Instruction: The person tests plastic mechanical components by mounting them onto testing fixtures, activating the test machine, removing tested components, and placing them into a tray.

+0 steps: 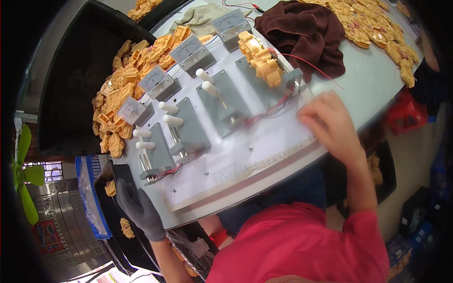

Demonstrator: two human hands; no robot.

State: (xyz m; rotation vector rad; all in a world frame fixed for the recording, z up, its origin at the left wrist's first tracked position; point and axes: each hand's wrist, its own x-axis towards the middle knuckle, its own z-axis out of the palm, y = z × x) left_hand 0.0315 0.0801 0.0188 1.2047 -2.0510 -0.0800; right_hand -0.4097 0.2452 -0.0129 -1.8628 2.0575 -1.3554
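Observation:
My left hand (pixel 140 210), in a grey glove, is beside the left edge of the table over a black tray (pixel 123 177). Its fingers are stretched out and nothing shows in them. My bare right hand (pixel 328 123) hovers at the right end of a white board (pixel 226 162), fingers bent and pressed together; whatever they may hold is hidden. Just beyond it, a yellow plastic part (pixel 259 59) stands on the rightmost grey fixture plate (pixel 257 82), with a red wire (pixel 311 67) trailing from it. White-knobbed levers (pixel 210 88) rise from the other plates.
Several needle meters (pixel 192 52) line the board's back. Yellow parts (pixel 118 94) are heaped behind them by a black bin (pixel 71 89); more (pixel 368 23) cover the far right. A brown cloth (pixel 302 35) lies on the table. A green fan (pixel 21 174) is at the left.

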